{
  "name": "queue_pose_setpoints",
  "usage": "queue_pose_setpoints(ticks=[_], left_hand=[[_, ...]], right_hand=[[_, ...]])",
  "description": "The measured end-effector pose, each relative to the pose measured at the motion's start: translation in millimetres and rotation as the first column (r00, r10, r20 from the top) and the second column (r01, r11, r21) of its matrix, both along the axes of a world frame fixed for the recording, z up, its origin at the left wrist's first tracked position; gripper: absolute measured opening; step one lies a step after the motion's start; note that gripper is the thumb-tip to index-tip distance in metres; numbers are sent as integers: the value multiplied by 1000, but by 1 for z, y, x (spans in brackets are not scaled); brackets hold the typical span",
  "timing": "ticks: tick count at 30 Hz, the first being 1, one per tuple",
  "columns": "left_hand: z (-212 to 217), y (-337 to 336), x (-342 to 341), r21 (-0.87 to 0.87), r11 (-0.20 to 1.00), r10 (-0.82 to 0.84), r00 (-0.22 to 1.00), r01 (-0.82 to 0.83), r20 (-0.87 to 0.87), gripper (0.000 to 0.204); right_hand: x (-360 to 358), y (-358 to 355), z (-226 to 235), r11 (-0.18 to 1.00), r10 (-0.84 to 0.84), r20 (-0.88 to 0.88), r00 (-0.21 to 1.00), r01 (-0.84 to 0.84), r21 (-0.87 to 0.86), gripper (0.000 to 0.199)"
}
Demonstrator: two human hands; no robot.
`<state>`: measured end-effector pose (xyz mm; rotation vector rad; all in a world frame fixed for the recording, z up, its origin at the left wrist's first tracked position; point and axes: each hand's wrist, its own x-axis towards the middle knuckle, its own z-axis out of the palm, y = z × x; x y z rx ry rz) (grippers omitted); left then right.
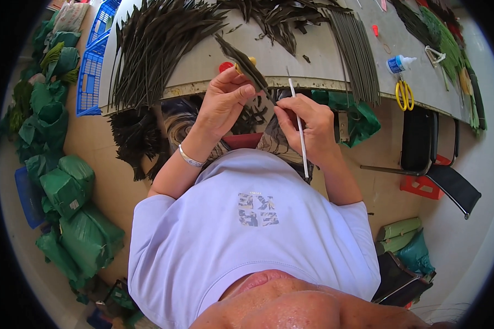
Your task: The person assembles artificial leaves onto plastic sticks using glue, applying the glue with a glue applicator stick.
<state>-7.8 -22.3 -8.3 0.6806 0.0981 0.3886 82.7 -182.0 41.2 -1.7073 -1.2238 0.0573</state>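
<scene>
My left hand (223, 101) pinches a long dark green artificial leaf (246, 64) that points up and away over the table edge. My right hand (307, 127) holds a thin white stick (299, 129) upright, its tip near the leaf's lower end. Both hands meet just in front of the grey table (214, 60), above my lap. A silver bracelet (190, 159) circles my left wrist.
Heaps of dark leaves (153, 44) and a bundle of thin dark stems (357, 52) cover the table, with a glue bottle (399, 64) and yellow scissors (404, 94). Green sacks (66, 181) line the left floor beside blue crates (93, 66). A black chair (428, 153) stands right.
</scene>
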Motion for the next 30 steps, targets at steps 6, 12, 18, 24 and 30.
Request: queue_pose_setpoints(ticks=[6, 12, 18, 24, 30], left_hand=[[-13, 6, -1, -37, 999, -5, 1000, 4, -21, 24], [-11, 7, -17, -38, 999, 7, 977, -16, -214, 7], [-12, 14, -36, 15, 995, 100, 972, -99, -215, 9], [-15, 32, -49, 124, 968, 240, 951, -219, -194, 8], [-10, 31, -52, 209, 953, 264, 941, -220, -214, 11]], right_hand=[[-3, 6, -5, 995, 94, 146, 985, -99, 23, 19], [-5, 17, -19, 991, 125, 136, 983, -129, 18, 21], [-10, 36, -32, 965, 259, -207, 943, -262, 16, 8], [15, 58, -45, 957, 206, -652, 730, -288, -20, 57], [27, 83, -53, 955, 153, -741, 654, -289, -58, 62]])
